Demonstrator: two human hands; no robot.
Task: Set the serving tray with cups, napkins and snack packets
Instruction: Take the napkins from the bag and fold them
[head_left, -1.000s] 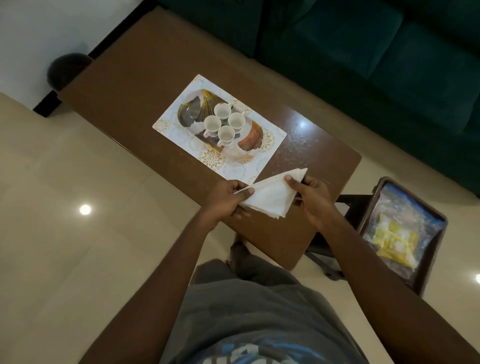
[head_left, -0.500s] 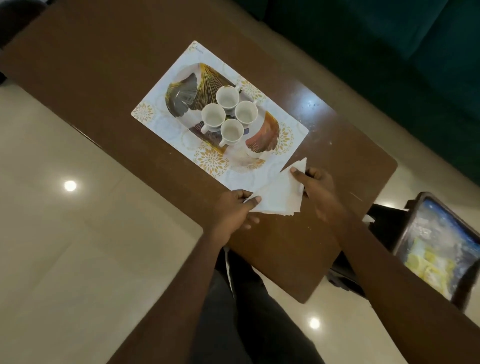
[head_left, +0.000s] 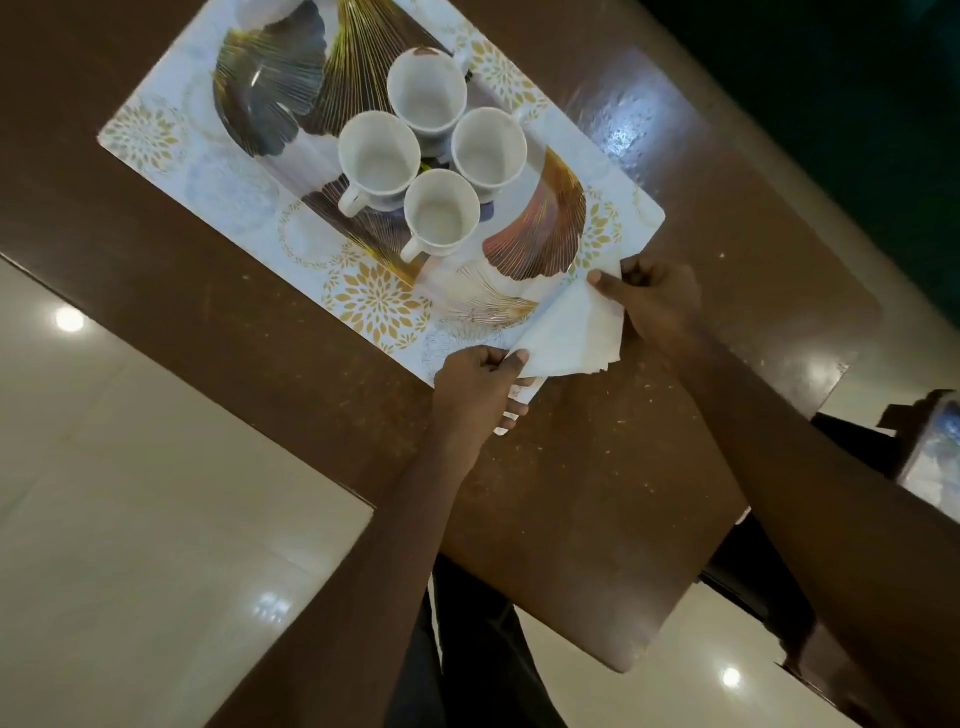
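Observation:
A serving tray (head_left: 270, 98) with gold and dark leaf patterns lies on a white floral placemat (head_left: 150, 140) on the brown table. Several white cups (head_left: 379, 156) stand clustered in the tray's middle. A stack of white napkins (head_left: 571, 332), folded into a triangle, is held over the tray's near right corner. My left hand (head_left: 480, 387) pinches its lower left corner. My right hand (head_left: 654, 301) grips its upper right corner. Snack packets are not clearly visible.
The brown table (head_left: 597, 519) has a rounded near corner and a glossy surface. A dark framed container (head_left: 935, 452) sits off the table at the right edge. Pale tiled floor (head_left: 130, 519) lies to the left, a dark green sofa (head_left: 857, 104) beyond.
Both hands have carried the napkins forward from the bare table to the tray's near right corner. The camera has closed in on the tray.

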